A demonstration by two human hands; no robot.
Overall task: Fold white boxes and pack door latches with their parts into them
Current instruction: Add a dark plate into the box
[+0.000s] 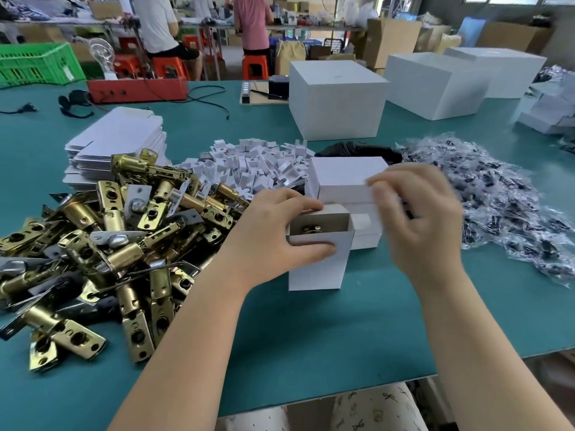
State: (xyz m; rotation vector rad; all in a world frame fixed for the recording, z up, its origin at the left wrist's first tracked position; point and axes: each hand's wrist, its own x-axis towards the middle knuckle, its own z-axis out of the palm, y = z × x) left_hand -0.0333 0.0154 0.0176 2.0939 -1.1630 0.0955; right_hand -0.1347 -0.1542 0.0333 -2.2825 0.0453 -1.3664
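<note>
A small white box [314, 269] stands upright on the green table, its top open, with a brass latch [311, 228] showing inside. My left hand [280, 231] grips the box, thumb across its front and fingers behind its back flap. My right hand [417, 219], blurred by motion, pinches a white flap or card [370, 191] just above and right of the box. Behind stand two closed white boxes [345, 178]. A heap of brass door latches [102, 244] lies to the left.
Flat white box blanks [121, 141] are stacked at the left rear. A pile of white card inserts [258, 163] and a spread of bagged screws [504, 200] lie behind. Large white cartons [336, 101] stand farther back. The table edge [404, 384] runs near me.
</note>
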